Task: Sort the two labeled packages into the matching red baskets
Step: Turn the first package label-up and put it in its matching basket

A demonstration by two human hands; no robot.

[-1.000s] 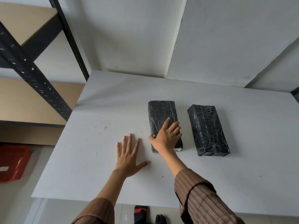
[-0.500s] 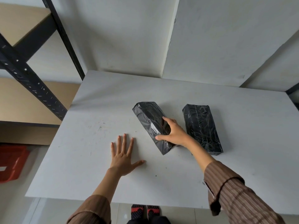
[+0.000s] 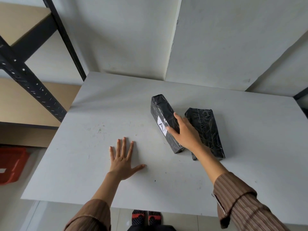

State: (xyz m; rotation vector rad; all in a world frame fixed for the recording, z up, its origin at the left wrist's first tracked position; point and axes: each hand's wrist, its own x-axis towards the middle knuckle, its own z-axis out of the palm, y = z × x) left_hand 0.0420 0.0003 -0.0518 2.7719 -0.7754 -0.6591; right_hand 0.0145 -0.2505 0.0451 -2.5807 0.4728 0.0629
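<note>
Two packages remain unsorted on the desk (image 3: 100, 164), centre-right: right hand (image 3: 184, 132) clasps the tilted package (image 3: 164, 120), label "A" (image 3: 161, 126) showing; left hand (image 3: 122, 160) lies spread flat; one basket (image 3: 11, 164) waits lower left.

You have before you two black wrapped packages, one tipped on edge (image 3: 164, 120) with one white label (image 3: 161, 126) and one lying flat (image 3: 206, 130), one red basket (image 3: 11, 164), one grey table (image 3: 100, 172), one shelf rack (image 3: 30, 80), and two hands, left (image 3: 123, 161) and right (image 3: 185, 132).
</note>
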